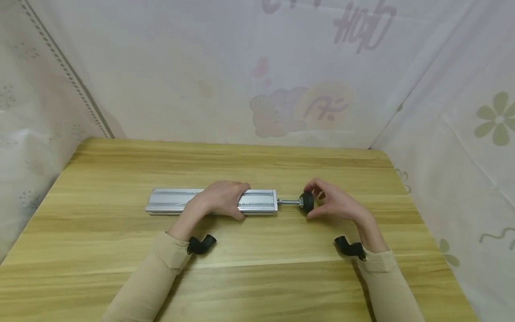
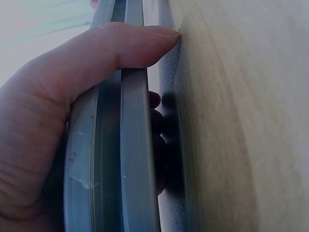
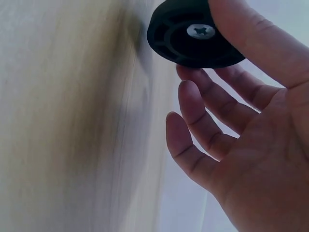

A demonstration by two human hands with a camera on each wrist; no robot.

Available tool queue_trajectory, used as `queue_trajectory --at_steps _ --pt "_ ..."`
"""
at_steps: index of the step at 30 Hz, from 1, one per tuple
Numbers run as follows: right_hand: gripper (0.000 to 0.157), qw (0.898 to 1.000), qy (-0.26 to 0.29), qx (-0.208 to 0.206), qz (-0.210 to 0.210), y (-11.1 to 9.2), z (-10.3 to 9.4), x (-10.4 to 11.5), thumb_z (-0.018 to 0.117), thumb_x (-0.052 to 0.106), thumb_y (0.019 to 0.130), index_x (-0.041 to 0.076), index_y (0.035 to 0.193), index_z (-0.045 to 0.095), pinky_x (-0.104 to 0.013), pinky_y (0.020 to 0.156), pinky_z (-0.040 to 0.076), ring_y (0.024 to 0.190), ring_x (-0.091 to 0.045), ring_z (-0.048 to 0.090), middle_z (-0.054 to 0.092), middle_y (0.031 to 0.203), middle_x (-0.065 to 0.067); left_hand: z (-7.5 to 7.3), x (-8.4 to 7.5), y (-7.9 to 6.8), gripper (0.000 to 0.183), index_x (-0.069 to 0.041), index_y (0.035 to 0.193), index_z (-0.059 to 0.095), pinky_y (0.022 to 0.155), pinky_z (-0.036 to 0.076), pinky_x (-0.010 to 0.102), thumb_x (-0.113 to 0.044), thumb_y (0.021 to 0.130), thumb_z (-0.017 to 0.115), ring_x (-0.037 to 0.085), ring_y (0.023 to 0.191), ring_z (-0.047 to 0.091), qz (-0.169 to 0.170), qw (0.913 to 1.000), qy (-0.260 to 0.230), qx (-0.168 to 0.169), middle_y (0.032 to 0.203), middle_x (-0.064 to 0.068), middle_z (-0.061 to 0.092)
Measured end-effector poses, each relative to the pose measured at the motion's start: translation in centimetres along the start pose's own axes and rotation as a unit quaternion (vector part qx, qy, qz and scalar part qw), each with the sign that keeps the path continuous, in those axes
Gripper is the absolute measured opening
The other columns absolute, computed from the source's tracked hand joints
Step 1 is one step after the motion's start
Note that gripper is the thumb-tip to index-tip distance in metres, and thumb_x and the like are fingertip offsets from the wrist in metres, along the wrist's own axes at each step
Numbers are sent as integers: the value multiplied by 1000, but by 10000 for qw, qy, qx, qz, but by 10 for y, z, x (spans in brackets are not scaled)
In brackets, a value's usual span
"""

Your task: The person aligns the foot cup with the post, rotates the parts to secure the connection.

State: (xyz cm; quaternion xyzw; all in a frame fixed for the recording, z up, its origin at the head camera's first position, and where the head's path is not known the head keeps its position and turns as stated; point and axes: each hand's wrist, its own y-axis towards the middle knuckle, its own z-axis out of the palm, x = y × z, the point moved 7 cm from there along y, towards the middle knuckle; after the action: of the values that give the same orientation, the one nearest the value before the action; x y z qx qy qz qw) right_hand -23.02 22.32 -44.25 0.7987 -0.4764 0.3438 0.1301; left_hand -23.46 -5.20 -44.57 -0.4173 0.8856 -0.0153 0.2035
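Note:
A silver aluminium profile [image 1: 170,201] with lengthwise grooves lies across the wooden table in the head view. My left hand [image 1: 220,197] grips it over the top, right of its middle; in the left wrist view the thumb [image 2: 140,43] crosses one side and fingertips show past the other edge. From the profile's right end a threaded rod [image 1: 290,202] sticks out to a round black levelling foot [image 1: 307,203]. My right hand [image 1: 337,203] pinches that foot by its rim between thumb and fingers. A cross-head screw [image 3: 201,31] shows in the foot's hollow underside.
The light wooden table [image 1: 257,286] has rounded back corners. Pale printed cloth [image 1: 181,80] hangs behind it and at both sides. A black curved wrist mount [image 1: 202,244] sits at the left cuff, and another mount [image 1: 348,247] at the right.

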Motion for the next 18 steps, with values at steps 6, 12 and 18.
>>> queue_trajectory --at_steps 6,12,18 --pt "60 9998 -122 111 -73 -3 -3 -1 88 26 79 12 131 62 -46 98 51 108 -20 60 68 125 -5 1 -1 0 52 -17 109 58 74 50 36 -38 67 82 14 79 57 34 10000 1 -89 93 -6 65" --pt "59 9995 -166 276 -69 -4 -2 -3 83 28 86 7 136 62 -41 94 53 106 -19 62 69 124 -6 2 -1 1 53 -18 108 58 73 50 36 -39 67 82 13 79 57 36 9999 21 -110 93 -6 65" --pt "59 9992 -132 358 -115 -3 -1 -3 79 29 89 5 140 60 -35 90 54 104 -20 64 70 120 -8 1 1 0 53 -18 109 58 71 49 34 -38 66 83 13 79 57 -6 10000 -22 -89 93 -7 65"
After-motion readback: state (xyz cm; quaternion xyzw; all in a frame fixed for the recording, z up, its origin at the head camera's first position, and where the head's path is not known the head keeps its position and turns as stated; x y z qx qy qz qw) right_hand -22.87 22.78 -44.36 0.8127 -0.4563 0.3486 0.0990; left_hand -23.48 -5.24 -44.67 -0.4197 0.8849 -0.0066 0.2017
